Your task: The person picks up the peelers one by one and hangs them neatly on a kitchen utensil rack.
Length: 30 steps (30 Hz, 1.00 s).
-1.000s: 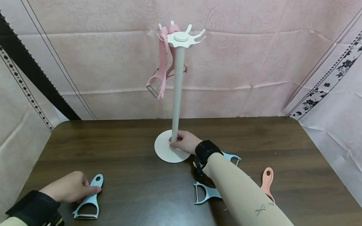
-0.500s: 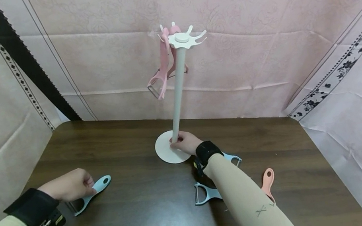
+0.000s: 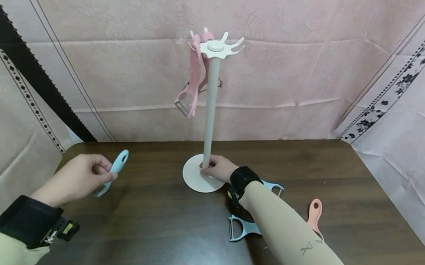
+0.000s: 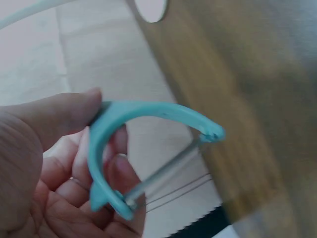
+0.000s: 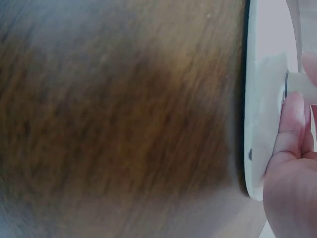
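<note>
My left hand (image 3: 85,176) pinches a light blue peeler (image 3: 118,162) between thumb and fingers, above the table's left side. Up close in the left wrist view, the peeler's curved head (image 4: 148,109) and metal blade (image 4: 166,171) face the camera. At the foot of a white hanging stand (image 3: 212,104), my right hand (image 3: 220,167) grips the pole just over the round base (image 3: 192,174). Two pink peelers (image 3: 190,84) hang from hooks on the left of the stand's top (image 3: 219,47); hooks on its right side are bare.
Partly hidden under my right forearm lie a blue peeler (image 3: 246,228), a second blue peeler (image 3: 271,184) behind the wrist, and an orange-pink handle (image 3: 314,211) on the wooden table (image 3: 166,254). Pale patterned cloth (image 3: 135,80) closes off the back and sides.
My left hand has lifted the blue peeler off the table and carried it away from me toward the back, turning its handle upward. The right hand stays on the pole.
</note>
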### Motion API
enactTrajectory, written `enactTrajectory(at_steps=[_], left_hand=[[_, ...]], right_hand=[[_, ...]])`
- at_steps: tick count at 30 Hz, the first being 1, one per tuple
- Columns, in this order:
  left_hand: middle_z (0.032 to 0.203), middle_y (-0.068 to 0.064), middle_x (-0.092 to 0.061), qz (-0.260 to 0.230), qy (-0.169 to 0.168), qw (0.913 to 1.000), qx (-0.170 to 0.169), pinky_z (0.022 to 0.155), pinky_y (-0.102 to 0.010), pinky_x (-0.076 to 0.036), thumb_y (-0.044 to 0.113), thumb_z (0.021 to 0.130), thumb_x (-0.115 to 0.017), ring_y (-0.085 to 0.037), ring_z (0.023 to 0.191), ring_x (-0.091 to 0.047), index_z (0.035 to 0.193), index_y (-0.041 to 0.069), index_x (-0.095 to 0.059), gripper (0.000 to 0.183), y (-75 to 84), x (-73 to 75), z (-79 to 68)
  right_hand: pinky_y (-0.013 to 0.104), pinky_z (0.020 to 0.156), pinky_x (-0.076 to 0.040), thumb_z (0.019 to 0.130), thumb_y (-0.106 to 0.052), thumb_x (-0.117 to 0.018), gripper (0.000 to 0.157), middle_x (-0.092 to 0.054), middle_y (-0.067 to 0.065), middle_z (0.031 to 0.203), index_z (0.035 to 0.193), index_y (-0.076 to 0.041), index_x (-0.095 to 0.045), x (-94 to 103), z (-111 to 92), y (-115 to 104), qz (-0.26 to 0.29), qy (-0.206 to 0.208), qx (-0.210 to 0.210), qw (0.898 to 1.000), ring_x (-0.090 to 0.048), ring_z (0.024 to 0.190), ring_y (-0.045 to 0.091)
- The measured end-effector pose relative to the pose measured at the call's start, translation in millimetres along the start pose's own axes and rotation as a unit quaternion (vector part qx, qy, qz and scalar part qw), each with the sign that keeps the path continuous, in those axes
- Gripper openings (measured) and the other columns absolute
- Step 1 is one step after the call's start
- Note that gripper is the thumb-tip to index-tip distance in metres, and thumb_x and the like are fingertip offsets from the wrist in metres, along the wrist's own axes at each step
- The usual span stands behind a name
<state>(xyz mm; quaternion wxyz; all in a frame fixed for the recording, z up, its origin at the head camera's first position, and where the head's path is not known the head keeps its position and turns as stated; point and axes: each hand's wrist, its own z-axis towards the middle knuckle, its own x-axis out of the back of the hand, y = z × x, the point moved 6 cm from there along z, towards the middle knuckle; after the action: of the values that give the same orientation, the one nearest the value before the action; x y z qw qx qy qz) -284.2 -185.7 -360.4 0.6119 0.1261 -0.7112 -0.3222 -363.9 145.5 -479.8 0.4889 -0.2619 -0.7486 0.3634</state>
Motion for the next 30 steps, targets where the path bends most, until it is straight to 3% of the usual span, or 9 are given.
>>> enactTrajectory(at_steps=[3,6,10,13,18,30], left_hand=[[0.079,-0.004,-0.063,0.000,0.027,0.9995,-0.018,0.055,-0.033,-0.047,0.021,0.091,-0.069,-0.019,0.068,-0.058,0.094,0.005,-0.064,0.017,14.1,13.0,0.5],[0.082,-0.004,-0.065,-0.004,0.084,0.9961,-0.029,0.056,-0.031,-0.047,0.027,0.091,-0.069,-0.020,0.072,-0.058,0.093,0.007,-0.065,0.021,28.0,26.2,-0.5],[0.086,-0.005,-0.066,-0.017,0.190,0.9801,-0.053,0.057,-0.025,-0.046,0.031,0.089,-0.069,-0.021,0.075,-0.057,0.094,0.007,-0.065,0.025,53.6,43.6,-3.3],[0.087,-0.006,-0.066,-0.029,0.240,0.9671,-0.079,0.059,-0.019,-0.045,0.029,0.090,-0.069,-0.019,0.075,-0.057,0.095,0.006,-0.065,0.024,76.6,52.1,-5.7],[0.083,-0.002,-0.065,-0.027,0.268,0.9553,-0.122,0.063,-0.016,-0.044,0.024,0.090,-0.068,-0.013,0.073,-0.057,0.094,0.007,-0.067,0.017,112.0,54.8,-8.2],[0.079,0.001,-0.062,0.029,0.300,0.9302,-0.210,0.065,-0.023,-0.046,0.016,0.088,-0.066,-0.008,0.070,-0.057,0.086,0.008,-0.065,0.008,180.7,60.0,-6.2]], right_hand=[[0.041,0.093,-0.038,0.092,-0.021,-0.067,0.022,-0.061,0.006,0.100,0.111,-0.011,-0.065,-0.9,-0.1,0.4,0.000,0.002,0.000,1.000,-0.054,0.097,0.024],[0.039,0.092,-0.039,0.091,-0.021,-0.068,0.022,-0.061,0.006,0.099,0.111,-0.011,-0.066,-1.3,0.9,1.5,-0.003,0.002,0.002,1.000,-0.054,0.096,0.023],[0.040,0.092,-0.039,0.091,-0.022,-0.068,0.023,-0.062,0.005,0.100,0.112,-0.012,-0.066,-0.4,2.0,3.1,-0.005,-0.001,0.001,1.000,-0.054,0.097,0.023],[0.041,0.093,-0.039,0.091,-0.023,-0.068,0.023,-0.062,0.005,0.101,0.111,-0.012,-0.066,0.2,2.2,3.2,-0.004,0.000,-0.001,1.000,-0.054,0.098,0.023],[0.042,0.093,-0.038,0.091,-0.023,-0.068,0.022,-0.062,0.005,0.100,0.111,-0.013,-0.066,-0.7,2.1,3.0,0.001,-0.002,-0.005,1.000,-0.054,0.098,0.023],[0.039,0.091,-0.039,0.090,-0.021,-0.069,0.021,-0.062,0.005,0.099,0.109,-0.012,-0.066,-0.4,6.6,5.1,-0.005,0.008,0.002,1.000,-0.055,0.095,0.022]])
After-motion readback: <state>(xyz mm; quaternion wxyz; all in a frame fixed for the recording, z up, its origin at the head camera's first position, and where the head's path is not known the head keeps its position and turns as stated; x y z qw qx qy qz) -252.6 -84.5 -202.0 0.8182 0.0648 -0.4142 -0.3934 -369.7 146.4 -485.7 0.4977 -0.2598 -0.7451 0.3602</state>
